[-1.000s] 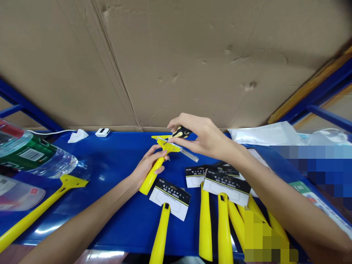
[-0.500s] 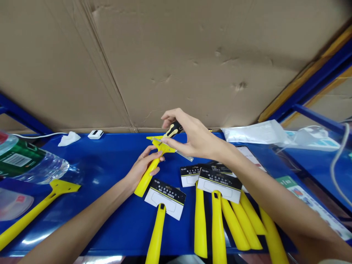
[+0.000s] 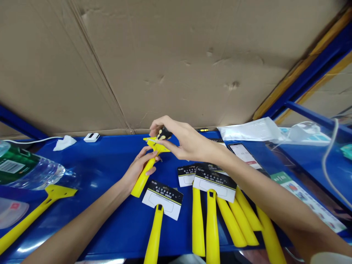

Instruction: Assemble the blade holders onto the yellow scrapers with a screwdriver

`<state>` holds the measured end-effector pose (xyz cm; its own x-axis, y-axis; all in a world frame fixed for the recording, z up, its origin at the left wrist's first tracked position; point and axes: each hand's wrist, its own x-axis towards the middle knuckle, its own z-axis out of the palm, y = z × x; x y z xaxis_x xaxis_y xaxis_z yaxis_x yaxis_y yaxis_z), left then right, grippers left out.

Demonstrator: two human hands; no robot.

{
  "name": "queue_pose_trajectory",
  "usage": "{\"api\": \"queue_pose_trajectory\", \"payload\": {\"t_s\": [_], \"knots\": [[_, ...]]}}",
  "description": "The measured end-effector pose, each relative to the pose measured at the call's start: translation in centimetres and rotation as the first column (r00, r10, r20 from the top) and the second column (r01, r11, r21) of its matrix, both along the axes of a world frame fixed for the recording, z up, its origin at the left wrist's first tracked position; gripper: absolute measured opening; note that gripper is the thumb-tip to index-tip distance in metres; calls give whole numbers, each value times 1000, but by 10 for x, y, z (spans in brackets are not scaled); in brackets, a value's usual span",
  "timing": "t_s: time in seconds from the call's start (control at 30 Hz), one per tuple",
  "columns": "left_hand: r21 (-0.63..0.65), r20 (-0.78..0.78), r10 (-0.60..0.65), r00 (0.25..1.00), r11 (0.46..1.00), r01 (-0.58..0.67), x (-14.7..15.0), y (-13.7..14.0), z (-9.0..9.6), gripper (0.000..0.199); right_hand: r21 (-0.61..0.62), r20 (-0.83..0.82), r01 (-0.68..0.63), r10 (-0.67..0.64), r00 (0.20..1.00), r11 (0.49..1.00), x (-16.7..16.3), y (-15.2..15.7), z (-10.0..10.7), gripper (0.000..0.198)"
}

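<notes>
My left hand [image 3: 140,165] is closed around the neck of a yellow scraper [image 3: 140,185], whose wide head points away from me. Above that head, my right hand [image 3: 176,137] grips a screwdriver [image 3: 164,134] with a black and cream handle. Its shaft slants down to the left onto the scraper head, though my fingers partly cover the spot where it meets. Just below my hands lies a black and white header card [image 3: 162,200] over another yellow handle [image 3: 154,234].
More yellow scraper handles [image 3: 198,223] with printed cards [image 3: 216,183] lie at front right. A phone [image 3: 244,156] and a white packet [image 3: 249,130] are behind my right arm. On the left are a lone scraper [image 3: 29,218] and a plastic bottle [image 3: 30,165].
My right hand has moved slightly left and down, and the screwdriver is now tilted lower across the scraper head. My left hand keeps its hold. The whole view has shifted a little.
</notes>
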<state>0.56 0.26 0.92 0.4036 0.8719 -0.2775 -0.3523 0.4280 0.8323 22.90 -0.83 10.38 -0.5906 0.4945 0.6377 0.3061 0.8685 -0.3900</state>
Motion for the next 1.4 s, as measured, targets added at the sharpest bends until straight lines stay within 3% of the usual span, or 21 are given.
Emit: {"api": "queue_pose_trajectory", "payload": {"t_s": [0.1, 0.2, 0.4, 0.57, 0.73, 0.9, 1.07, 1.27, 1.4], "knots": [[3, -2, 13, 1000, 1000, -13, 0, 0, -2, 47, 36, -9, 67, -67, 998, 997, -1, 1, -2, 21], [23, -18, -5, 1000, 1000, 6, 1, -1, -2, 46, 72, -6, 123, -123, 992, 990, -2, 0, 0, 23], [25, -14, -3, 1000, 1000, 3, 1, -1, -1, 48, 41, -20, 7, -6, 1000, 999, -2, 1, -1, 29], [21, -38, -3, 999, 1000, 4, 1, -2, -1, 49, 88, -39, 123, -120, 992, 989, 0, 5, -4, 29], [25, -19, 3, 1000, 1000, -3, 1, -2, 0, 49, 43, -34, -4, 5, 999, 999, 0, 4, -1, 33], [29, -41, -5, 999, 1000, 7, 0, -1, -4, 48, 81, -34, 116, -114, 993, 990, -2, 3, -3, 27], [38, -1, -7, 1000, 999, 7, -1, -1, -5, 44, 41, -20, 21, -20, 1000, 999, -1, 3, -2, 31], [21, -4, 10, 1000, 1000, -9, 0, -1, -5, 46, 76, -23, 144, -143, 990, 987, -3, 6, -8, 23], [30, 3, 18, 1000, 999, -18, 1, -2, -4, 45, 43, -34, 57, -55, 998, 997, -2, 5, -5, 33]]}}
